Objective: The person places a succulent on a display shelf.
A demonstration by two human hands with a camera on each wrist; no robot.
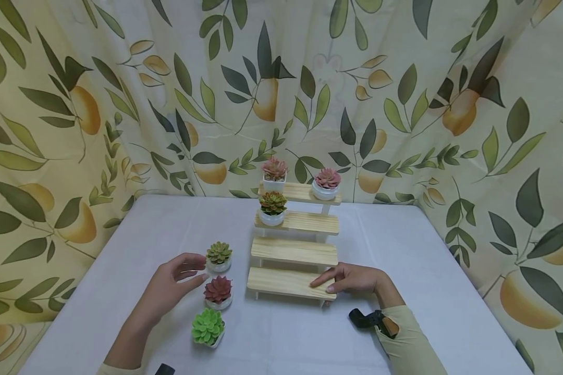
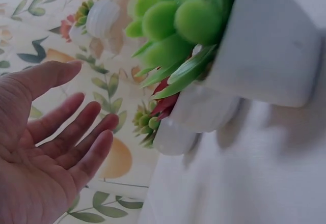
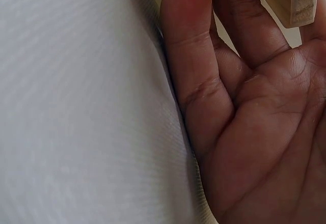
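My left hand [image 1: 175, 276], fingers loosely bent and parted from the thumb, is beside a yellow-green potted succulent [image 1: 219, 253] and a dark red one [image 1: 218, 290]. In the left wrist view its palm [image 2: 46, 168] holds nothing, and the bright green succulent [image 2: 178, 25] stands nearest the camera. On the right, my right hand [image 1: 354, 278] grips the end of the lowest board of a four-tier wooden stand [image 1: 281, 281]. Thumb and index finger lie on top; the right wrist view shows the board's end [image 3: 303, 10] between fingers, others lower by the cloth.
A pink succulent in a square pot [image 1: 274, 177] and another in a round pot [image 1: 327, 183] stand on the top tier. One green-and-red succulent [image 1: 272, 207] is on the tier below. White cloth [image 1: 281, 338] covers the table; a leaf-patterned curtain [image 1: 281, 94] hangs behind.
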